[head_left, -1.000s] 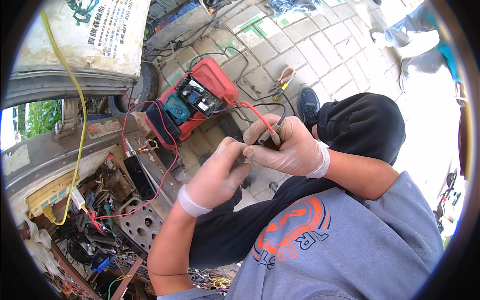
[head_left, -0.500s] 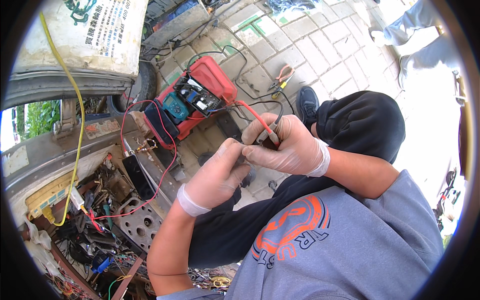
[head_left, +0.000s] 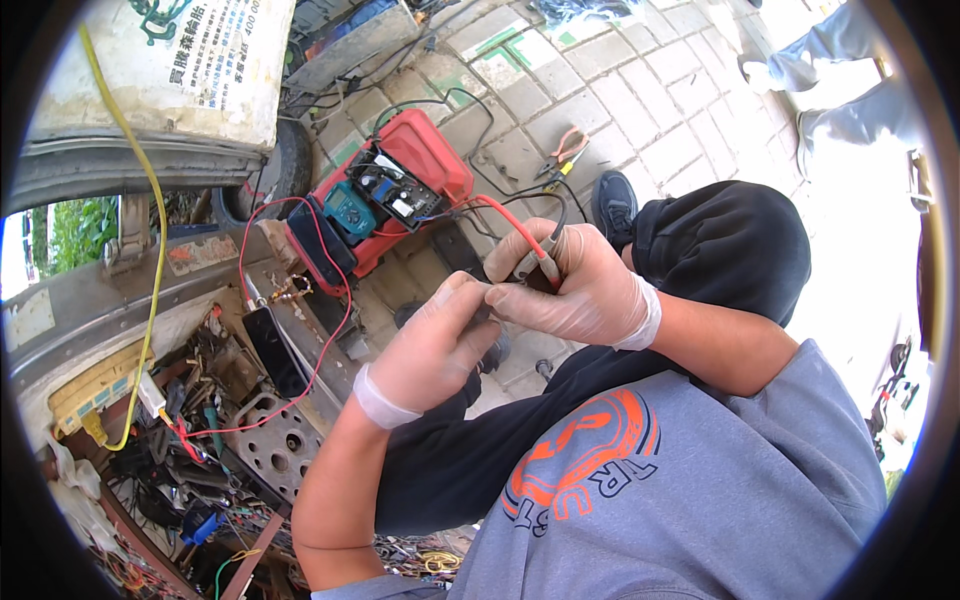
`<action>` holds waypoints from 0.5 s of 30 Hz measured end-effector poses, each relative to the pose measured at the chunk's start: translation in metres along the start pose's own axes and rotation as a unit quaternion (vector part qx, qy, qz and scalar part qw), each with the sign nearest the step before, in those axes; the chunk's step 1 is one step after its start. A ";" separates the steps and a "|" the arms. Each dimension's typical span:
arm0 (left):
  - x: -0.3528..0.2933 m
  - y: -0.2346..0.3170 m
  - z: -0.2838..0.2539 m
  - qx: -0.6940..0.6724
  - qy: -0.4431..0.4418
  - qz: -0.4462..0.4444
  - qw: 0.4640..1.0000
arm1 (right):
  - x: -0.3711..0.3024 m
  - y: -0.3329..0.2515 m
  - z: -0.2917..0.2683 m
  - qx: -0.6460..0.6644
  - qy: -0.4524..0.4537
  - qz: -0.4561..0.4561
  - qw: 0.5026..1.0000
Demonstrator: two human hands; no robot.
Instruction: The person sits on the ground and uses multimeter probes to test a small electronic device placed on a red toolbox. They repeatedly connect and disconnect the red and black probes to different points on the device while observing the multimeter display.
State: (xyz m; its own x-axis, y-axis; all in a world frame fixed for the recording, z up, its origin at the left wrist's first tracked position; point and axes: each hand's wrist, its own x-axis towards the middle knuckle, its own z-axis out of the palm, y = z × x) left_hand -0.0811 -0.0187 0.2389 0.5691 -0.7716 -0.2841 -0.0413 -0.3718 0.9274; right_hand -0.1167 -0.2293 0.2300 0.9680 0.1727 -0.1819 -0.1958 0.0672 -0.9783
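Observation:
Both hands wear thin translucent gloves and meet in front of my body. My right hand (head_left: 585, 295) is closed round the grey-tipped ends of a red lead (head_left: 517, 226) and a black lead (head_left: 560, 215). A small dark piece shows between its fingers. My left hand (head_left: 440, 345) is closed, its fingertips against those of the right; what they pinch is hidden. Beyond them, the leads run to a red toolbox (head_left: 425, 150) holding an exposed circuit board (head_left: 400, 195) and a teal meter (head_left: 349, 212).
Pliers (head_left: 568, 148) and a yellow-handled tool (head_left: 560, 172) lie on the paving. At left, a phone (head_left: 274, 350) rests beside a perforated metal plate (head_left: 272, 447) and jumbled wires. A yellow cord (head_left: 160, 230) hangs there. Another person's legs (head_left: 835, 60) are at far right.
My hands hold nearly the same place, with the right fingers and the lead ends shifting slightly. The toolbox and the tools on the ground have not moved.

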 end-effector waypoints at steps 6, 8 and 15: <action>-0.003 -0.019 -0.008 -0.063 -0.011 -0.095 0.993 | 0.004 -0.006 -0.003 0.007 0.021 0.079 0.997; -0.004 -0.041 -0.017 -0.059 -0.012 -0.090 0.994 | 0.012 0.001 -0.006 0.029 0.049 0.121 0.991; 0.006 -0.147 -0.016 0.170 -0.021 -0.018 0.985 | 0.049 0.046 -0.050 0.328 0.134 0.190 0.916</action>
State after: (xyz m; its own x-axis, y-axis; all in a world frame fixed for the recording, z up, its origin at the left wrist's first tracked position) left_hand -0.0582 0.0399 0.1047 0.5414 -0.7724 -0.3321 -0.2982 -0.5457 0.7831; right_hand -0.0702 -0.2670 0.1710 0.7972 0.0652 -0.6002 -0.4931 0.6439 -0.5850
